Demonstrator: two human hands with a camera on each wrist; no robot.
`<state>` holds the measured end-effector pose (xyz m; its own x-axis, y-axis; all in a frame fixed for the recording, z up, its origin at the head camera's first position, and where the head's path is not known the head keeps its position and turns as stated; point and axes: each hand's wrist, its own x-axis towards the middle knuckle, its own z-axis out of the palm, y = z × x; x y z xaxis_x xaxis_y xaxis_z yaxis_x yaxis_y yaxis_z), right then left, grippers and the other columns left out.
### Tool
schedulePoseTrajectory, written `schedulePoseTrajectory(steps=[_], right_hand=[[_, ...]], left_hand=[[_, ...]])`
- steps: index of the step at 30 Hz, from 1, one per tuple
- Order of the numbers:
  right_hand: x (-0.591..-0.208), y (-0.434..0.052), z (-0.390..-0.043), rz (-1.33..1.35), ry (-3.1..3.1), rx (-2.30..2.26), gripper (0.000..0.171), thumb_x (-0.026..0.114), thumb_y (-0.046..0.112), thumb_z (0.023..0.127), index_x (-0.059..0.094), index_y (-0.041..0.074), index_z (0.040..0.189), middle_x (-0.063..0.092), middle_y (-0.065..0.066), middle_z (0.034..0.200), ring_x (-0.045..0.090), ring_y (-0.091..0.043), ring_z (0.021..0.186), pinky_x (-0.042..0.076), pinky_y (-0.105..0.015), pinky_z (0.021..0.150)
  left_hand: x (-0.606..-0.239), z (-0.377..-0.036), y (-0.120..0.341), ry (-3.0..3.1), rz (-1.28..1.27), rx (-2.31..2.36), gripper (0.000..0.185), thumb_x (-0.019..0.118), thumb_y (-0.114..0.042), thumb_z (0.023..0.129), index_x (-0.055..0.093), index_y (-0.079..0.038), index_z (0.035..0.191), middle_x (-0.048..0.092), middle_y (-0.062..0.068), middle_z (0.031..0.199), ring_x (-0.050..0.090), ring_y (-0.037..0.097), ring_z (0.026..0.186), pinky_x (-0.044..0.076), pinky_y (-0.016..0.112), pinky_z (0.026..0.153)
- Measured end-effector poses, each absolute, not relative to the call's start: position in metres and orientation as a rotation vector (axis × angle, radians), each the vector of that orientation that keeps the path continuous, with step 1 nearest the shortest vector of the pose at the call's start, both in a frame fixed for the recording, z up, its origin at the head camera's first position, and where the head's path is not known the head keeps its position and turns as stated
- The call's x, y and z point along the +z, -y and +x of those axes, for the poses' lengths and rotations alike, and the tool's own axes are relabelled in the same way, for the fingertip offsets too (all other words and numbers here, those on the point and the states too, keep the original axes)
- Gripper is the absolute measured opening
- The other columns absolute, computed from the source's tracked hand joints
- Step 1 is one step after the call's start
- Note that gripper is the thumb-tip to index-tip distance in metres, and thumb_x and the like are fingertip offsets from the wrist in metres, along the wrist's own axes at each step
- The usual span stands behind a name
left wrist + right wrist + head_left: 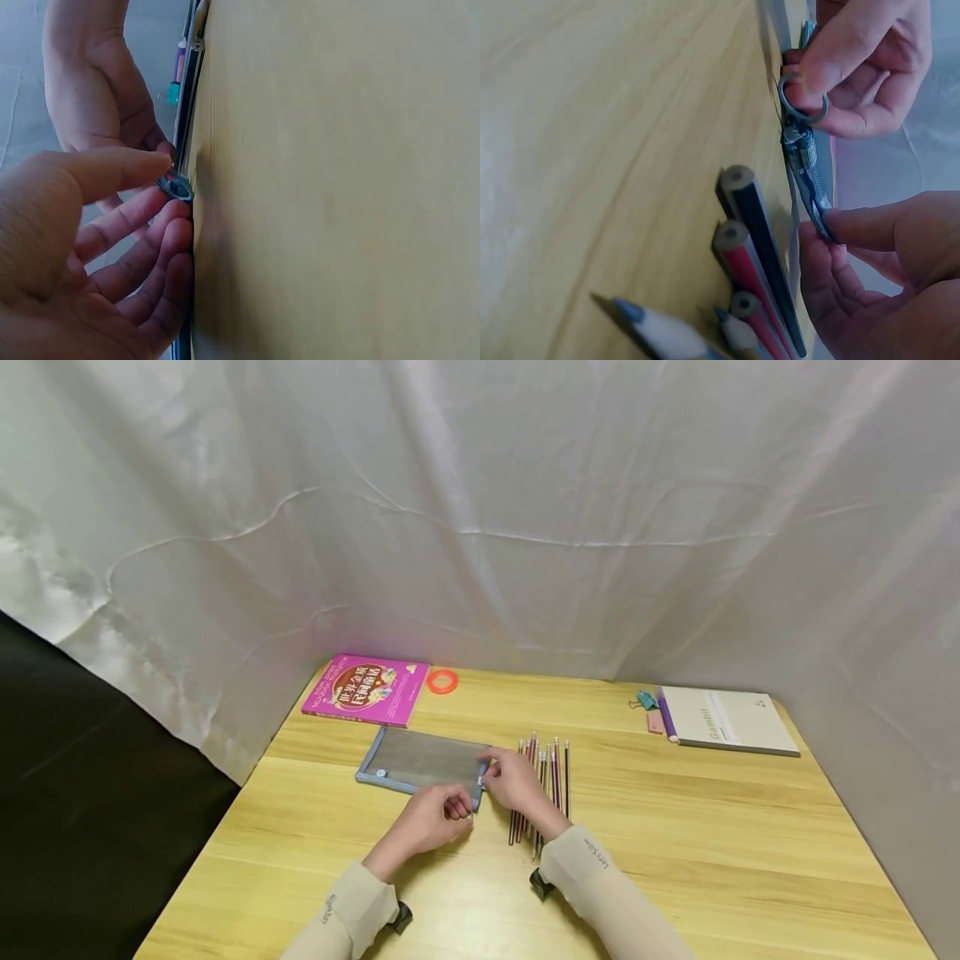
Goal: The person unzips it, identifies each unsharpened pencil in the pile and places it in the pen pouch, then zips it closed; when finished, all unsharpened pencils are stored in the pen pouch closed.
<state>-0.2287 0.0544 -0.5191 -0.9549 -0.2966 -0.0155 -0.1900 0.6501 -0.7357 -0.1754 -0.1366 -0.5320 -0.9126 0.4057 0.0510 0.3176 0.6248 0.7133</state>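
The left hand (433,818) and right hand (516,782) both pinch, near each other.

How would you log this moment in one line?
left hand: pinching ring on pouch | right hand: pinching pouch edge | pencils: on table, right of pouch | pink book: beyond pouch

At least eight pencils (556,777), one mesh pouch (431,760)

At the pouch: two hands (433,817) (516,783), one pull ring (805,119). Right of it: the pencils, overlapping beyond exact count. Beyond it: one book (367,690), one orange ring (442,690). Far right of it: one binder clip (647,700), one eraser (655,722), one marker (667,715), one notebook (738,720).
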Motion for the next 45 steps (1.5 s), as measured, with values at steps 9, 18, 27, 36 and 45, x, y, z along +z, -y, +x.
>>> schedulePoseTrajectory(steps=[9,18,27,36,45], right_hand=[[-0.521,-0.054,-0.229,-0.314,-2.534,-1.403,0.034,0.066,-0.001,0.096,0.068,0.004,0.129,0.07,-0.007,0.086,0.067,-0.017,0.069,0.049,-0.021,0.053],[-0.521,-0.054,-0.228,-0.175,-2.445,-1.476,0.026,0.072,0.005,0.095,0.07,0.005,0.121,0.07,-0.009,0.091,0.069,-0.02,0.075,0.053,-0.026,0.06],[-0.519,-0.05,-0.229,-0.113,-2.451,-1.517,0.02,0.072,0.001,0.093,0.07,0.006,0.112,0.068,-0.009,0.09,0.069,-0.022,0.075,0.056,-0.027,0.06],[-0.522,-0.05,-0.228,-0.066,-2.334,-1.612,0.023,0.074,0.0,0.093,0.069,0.004,0.115,0.071,-0.014,0.097,0.071,-0.02,0.074,0.064,-0.032,0.068],[-0.521,-0.049,-0.227,-0.086,-2.234,-1.638,0.029,0.069,-0.005,0.094,0.064,0.0,0.121,0.064,-0.014,0.1,0.067,-0.019,0.064,0.065,-0.033,0.062]], left_hand=[[-0.536,-0.179,0.145,-2.677,0.547,1.244,0.005,0.073,-0.007,0.094,0.073,-0.011,0.096,0.071,-0.004,0.088,0.065,0.009,0.082,0.057,0.024,0.075],[-0.536,-0.18,0.148,-2.639,0.529,1.278,0.003,0.072,-0.01,0.098,0.072,-0.009,0.1,0.071,-0.003,0.092,0.066,0.012,0.086,0.057,0.025,0.077],[-0.536,-0.18,0.151,-2.594,0.544,1.344,0.006,0.071,-0.006,0.097,0.072,-0.011,0.1,0.072,-0.002,0.092,0.067,0.011,0.086,0.056,0.024,0.078],[-0.538,-0.18,0.151,-2.576,0.564,1.362,0.005,0.071,-0.007,0.097,0.072,-0.011,0.1,0.073,-0.002,0.093,0.067,0.011,0.086,0.056,0.023,0.077],[-0.538,-0.18,0.152,-2.59,0.564,1.353,0.004,0.072,-0.009,0.097,0.072,-0.01,0.101,0.073,-0.002,0.094,0.067,0.011,0.086,0.057,0.023,0.078]])
